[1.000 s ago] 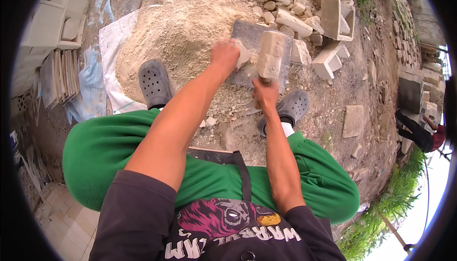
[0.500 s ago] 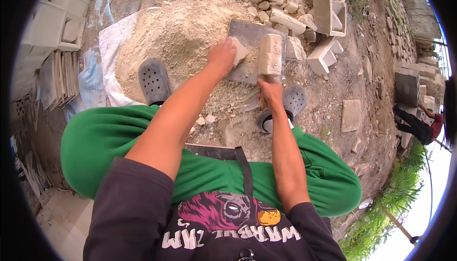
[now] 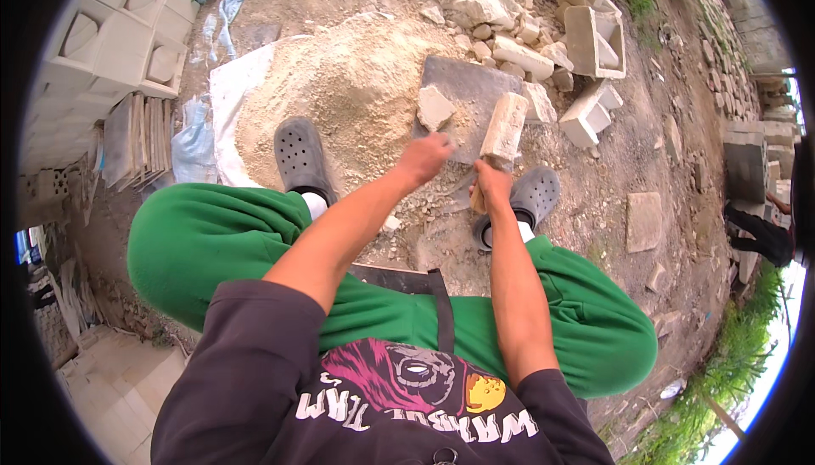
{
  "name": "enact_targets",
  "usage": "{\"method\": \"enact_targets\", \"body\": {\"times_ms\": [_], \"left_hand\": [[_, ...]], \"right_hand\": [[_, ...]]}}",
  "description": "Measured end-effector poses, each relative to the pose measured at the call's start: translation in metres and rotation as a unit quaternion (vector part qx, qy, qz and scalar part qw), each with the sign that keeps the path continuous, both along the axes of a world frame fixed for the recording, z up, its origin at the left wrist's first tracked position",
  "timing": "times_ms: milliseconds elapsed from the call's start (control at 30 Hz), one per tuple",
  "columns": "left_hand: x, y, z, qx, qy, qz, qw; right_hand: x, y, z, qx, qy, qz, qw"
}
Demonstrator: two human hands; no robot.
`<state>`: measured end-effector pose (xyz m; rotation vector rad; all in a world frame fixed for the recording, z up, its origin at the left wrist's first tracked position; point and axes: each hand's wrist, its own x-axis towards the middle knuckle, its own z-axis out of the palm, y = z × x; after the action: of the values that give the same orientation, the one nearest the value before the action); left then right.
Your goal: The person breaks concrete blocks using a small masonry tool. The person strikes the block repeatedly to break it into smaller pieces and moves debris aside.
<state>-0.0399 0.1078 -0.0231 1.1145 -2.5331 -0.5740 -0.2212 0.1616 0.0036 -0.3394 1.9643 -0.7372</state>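
My right hand (image 3: 491,185) is closed round the handle of a pale, dusty mallet (image 3: 506,126). The mallet's blocky head lies over the right part of a dark flat slab (image 3: 467,79) on the ground. On the slab's left side rests a broken chunk of pale stone (image 3: 435,109). Just below that chunk, at the slab's near left edge, is my left hand (image 3: 427,159); its fingers are smeared by motion, so whether they hold anything is unclear. My two grey clogs (image 3: 303,155) stand to either side of the work.
A mound of crushed stone (image 3: 348,83) lies on a white sheet (image 3: 238,83) left of the slab. Broken blocks (image 3: 518,53) are heaped beyond it. Pale blocks (image 3: 110,32) and thin boards (image 3: 140,138) stand at far left. Another person (image 3: 760,236) is at the far right.
My left hand has come off the stone chunk and moved nearer to me, leaving the chunk on the slab. The mallet has tilted slightly in my right hand. The whole view has shifted a little.
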Motion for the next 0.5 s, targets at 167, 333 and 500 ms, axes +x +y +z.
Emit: {"method": "enact_targets", "body": {"times_ms": [167, 333, 500], "left_hand": [[-0.031, -0.003, -0.006, 0.032, -0.034, 0.094, 0.994], [-0.039, -0.005, 0.009, 0.059, -0.112, 0.037, 0.991], [-0.028, 0.0, 0.013, 0.089, -0.097, 0.028, 0.991]], "right_hand": [[0.018, -0.002, 0.004, -0.036, -0.039, 0.037, 0.998], [0.008, 0.0, -0.005, -0.024, -0.033, 0.029, 0.999], [0.007, 0.001, -0.011, -0.025, -0.022, 0.028, 0.999]]}}
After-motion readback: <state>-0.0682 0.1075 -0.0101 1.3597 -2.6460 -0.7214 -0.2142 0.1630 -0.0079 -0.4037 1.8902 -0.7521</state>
